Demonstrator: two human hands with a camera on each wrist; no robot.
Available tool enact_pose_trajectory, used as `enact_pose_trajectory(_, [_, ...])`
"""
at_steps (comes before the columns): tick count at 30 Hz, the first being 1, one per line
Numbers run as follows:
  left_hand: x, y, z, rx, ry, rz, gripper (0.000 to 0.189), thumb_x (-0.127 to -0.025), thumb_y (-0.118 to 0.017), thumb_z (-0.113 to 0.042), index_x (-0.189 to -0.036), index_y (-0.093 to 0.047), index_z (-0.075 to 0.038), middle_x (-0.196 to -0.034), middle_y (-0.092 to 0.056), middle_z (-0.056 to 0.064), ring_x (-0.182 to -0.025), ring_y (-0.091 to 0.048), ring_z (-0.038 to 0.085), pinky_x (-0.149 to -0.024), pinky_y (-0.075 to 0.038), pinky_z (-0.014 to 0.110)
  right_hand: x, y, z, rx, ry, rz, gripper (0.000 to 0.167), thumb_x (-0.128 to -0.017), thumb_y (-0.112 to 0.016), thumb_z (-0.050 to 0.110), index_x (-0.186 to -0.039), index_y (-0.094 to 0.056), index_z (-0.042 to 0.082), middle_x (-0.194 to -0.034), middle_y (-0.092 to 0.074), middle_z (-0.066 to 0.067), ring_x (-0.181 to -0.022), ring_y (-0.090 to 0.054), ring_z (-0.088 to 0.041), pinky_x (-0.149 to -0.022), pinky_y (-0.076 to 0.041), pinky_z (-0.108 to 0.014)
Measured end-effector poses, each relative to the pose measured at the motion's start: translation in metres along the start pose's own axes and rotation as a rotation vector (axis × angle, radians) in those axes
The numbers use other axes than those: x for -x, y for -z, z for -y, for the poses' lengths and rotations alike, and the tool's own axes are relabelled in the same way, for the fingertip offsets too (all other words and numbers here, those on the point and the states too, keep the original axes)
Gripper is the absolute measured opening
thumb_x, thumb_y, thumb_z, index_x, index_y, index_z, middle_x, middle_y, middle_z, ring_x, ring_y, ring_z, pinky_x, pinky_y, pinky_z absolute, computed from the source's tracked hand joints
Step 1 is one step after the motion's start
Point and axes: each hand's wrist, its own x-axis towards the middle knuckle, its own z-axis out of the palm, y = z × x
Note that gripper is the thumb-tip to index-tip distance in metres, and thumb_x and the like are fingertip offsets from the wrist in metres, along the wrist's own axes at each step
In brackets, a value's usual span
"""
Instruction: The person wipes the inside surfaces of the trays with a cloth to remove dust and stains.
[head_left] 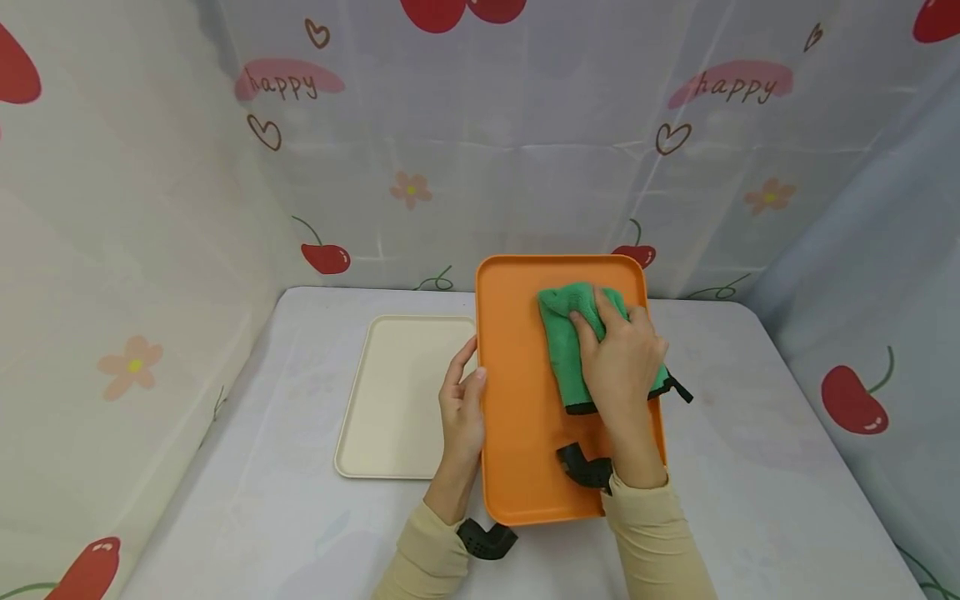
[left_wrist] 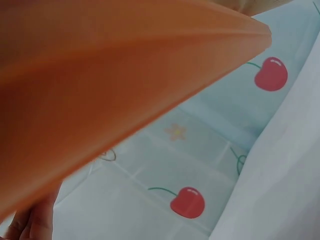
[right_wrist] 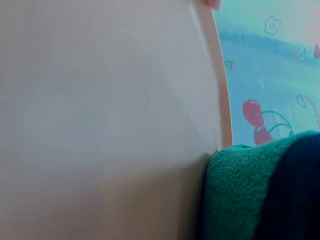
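Observation:
An orange rectangular tray (head_left: 517, 450) with a raised rim is held up off the table, tilted toward the head camera. My left hand (head_left: 461, 417) grips its left edge; in the left wrist view the tray (left_wrist: 110, 85) covers most of that hand, leaving some fingers (left_wrist: 41, 217) at the lower left. Bunched under my right hand (head_left: 624, 358) is a green cloth (head_left: 561, 354) with black edging and a black loop, held against the tray's inner face. The right wrist view shows the fuzzy cloth (right_wrist: 237, 180) beside the tray's pale-looking surface (right_wrist: 100, 100).
A cream tray (head_left: 390, 400) lies flat on the white-covered table (head_left: 300, 417), left of the orange tray and partly behind it. Printed curtains (head_left: 517, 192) with cherries and flowers stand behind and on both sides. Black wrist mounts (head_left: 487, 540) sit at both sleeves.

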Motion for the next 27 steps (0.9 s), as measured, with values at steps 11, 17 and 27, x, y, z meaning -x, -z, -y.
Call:
enact_pose_trajectory(11, [-0.001,0.003,-0.002,0.012,-0.005,-0.007,0.042,-0.102,-0.043,-0.016,-0.144,-0.046,-0.014,-0.092,-0.075,-0.004,-0.074,-0.071,0.013,-0.064,-0.06,0.027,-0.004,0.009,-0.02,0.045,-0.087,0.022,0.046,-0.094,-0.064,0.033,-0.134,-0.061,0.011,-0.108,-0.064,-0.027,-0.092,-0.055,-0.04,-0.067,-0.036,-0.055])
enact_pose_trajectory(17, [-0.002,0.003,-0.002,0.026,-0.029,0.004,0.043,-0.102,-0.043,-0.016,-0.145,-0.044,-0.008,-0.091,-0.075,-0.005,-0.074,-0.071,0.011,-0.063,-0.059,0.025,-0.004,0.008,-0.021,0.024,-0.097,0.021,0.046,-0.094,-0.065,0.032,-0.135,-0.06,0.012,-0.107,-0.064,-0.026,-0.09,-0.053,-0.038,-0.066,-0.033,-0.051])
enact_pose_trajectory(27, [-0.002,0.003,-0.001,0.029,-0.02,0.02,0.044,-0.102,-0.044,-0.018,-0.146,-0.043,-0.01,-0.091,-0.075,-0.007,-0.076,-0.071,0.011,-0.065,-0.06,0.025,-0.002,0.006,-0.02,0.02,-0.114,0.016,0.047,-0.094,-0.064,0.034,-0.135,-0.06,0.01,-0.102,-0.063,-0.027,-0.085,-0.052,-0.038,-0.067,-0.035,-0.054])
